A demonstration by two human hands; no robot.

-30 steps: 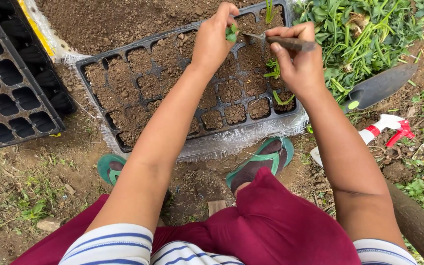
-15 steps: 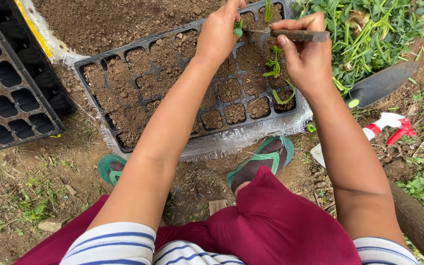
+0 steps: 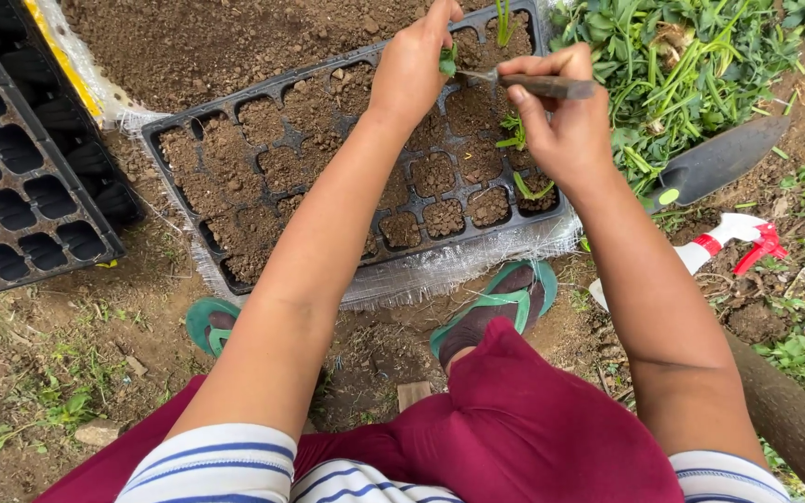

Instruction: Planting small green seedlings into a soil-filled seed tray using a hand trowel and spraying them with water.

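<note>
Head view: your left hand pinches a green seedling over a far cell of the soil-filled tray w/ your right hand's fingers shut round a stick tool, tip at its base to steady it.

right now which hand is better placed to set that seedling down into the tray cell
Left. The left hand already pinches the seedling over the soil-filled tray. The right hand is busy gripping the thin stick tool, its tip pointed at the seedling.

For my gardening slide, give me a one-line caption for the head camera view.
Left hand holds a seedling over a soil-filled cell tray while right hand works a small stick.
</note>
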